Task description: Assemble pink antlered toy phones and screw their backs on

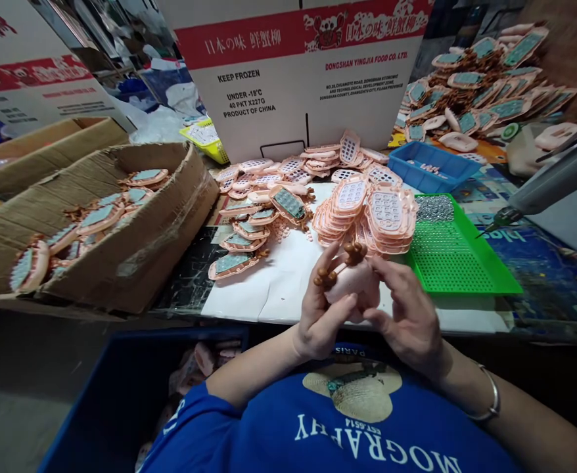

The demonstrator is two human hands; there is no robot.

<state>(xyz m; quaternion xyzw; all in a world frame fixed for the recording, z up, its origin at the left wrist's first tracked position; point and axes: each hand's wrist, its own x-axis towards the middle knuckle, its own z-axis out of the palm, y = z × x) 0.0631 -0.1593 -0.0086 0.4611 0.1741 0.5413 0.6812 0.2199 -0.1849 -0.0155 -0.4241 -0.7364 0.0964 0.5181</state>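
Observation:
Between my two hands I hold a pink plastic toy shell (355, 287) with brown knobs shaped like small bear figures at its top. My left hand (324, 309) wraps its left side, thumb across the front. Fingers and thumb of my right hand (409, 312) press against its right side. Just beyond stand stacks of pink keypad panels (392, 213) with pale button grids. To their left lie pink shells with teal circuit boards (239, 263), piled on white paper (281, 282). The back of the held shell is hidden from me.
A green tray (466, 263) holding small silver screws (435, 208) is at right, under an electric screwdriver (539, 184). Behind are a blue bin (431, 167) and a heap of assemblies (485, 85). A cardboard box (135, 243) stands left; a blue crate (96, 394) sits below.

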